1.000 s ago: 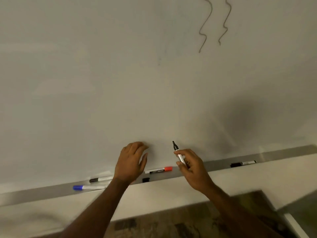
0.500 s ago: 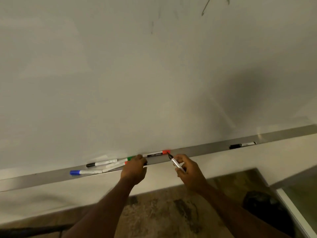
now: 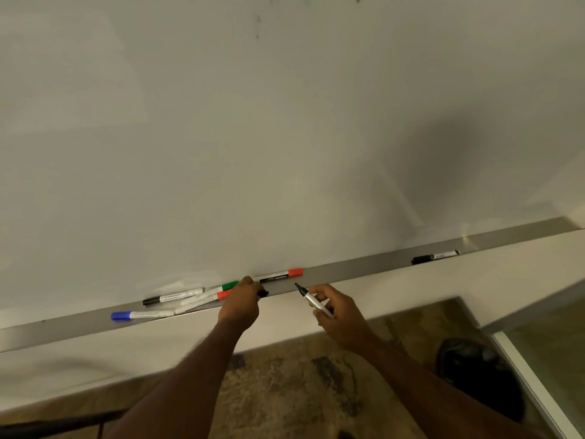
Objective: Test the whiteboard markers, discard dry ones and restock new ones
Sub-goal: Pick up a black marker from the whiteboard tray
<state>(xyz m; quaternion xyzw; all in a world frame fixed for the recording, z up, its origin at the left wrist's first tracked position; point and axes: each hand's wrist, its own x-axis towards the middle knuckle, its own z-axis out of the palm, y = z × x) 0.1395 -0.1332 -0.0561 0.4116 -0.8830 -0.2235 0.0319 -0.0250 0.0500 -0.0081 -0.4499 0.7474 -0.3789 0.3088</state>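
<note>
1. Uncapped black marker (image 3: 311, 301): you pinch it in your right hand (image 3: 340, 315), just in front of the marker tray (image 3: 364, 268) and clear of it. The bare nib points up and left toward the whiteboard (image 3: 285, 137).
2. Black cap (image 3: 264, 293): it lies on the tray just left of that nib. Your left hand (image 3: 240, 301) is down on it with its fingers curled over one end. I cannot tell whether you actually grip it.
3. Judged from this, you are at the recapping step for this one marker, and its test is probably finished.
4. Five capped markers lie in the tray:
   - Left of your hands are a blue-capped marker (image 3: 121, 315), a black-capped marker (image 3: 177, 296), a green-capped marker (image 3: 230, 284) and a red-capped marker (image 3: 224, 294).
   - Between your hands, against the board, is a black-labelled red marker (image 3: 280, 276).
5. A further black marker (image 3: 435, 257) lies well apart to the right. Nothing shows which of these you have tested.
6. A few faint strokes sit at the whiteboard's top edge, so some testing looks done.
7. No discarded markers and no fresh stock are in view, so sorting and restocking appear to remain. A dark round object (image 3: 474, 375) sits on the floor at lower right, and I cannot tell whether it is a bin.
</note>
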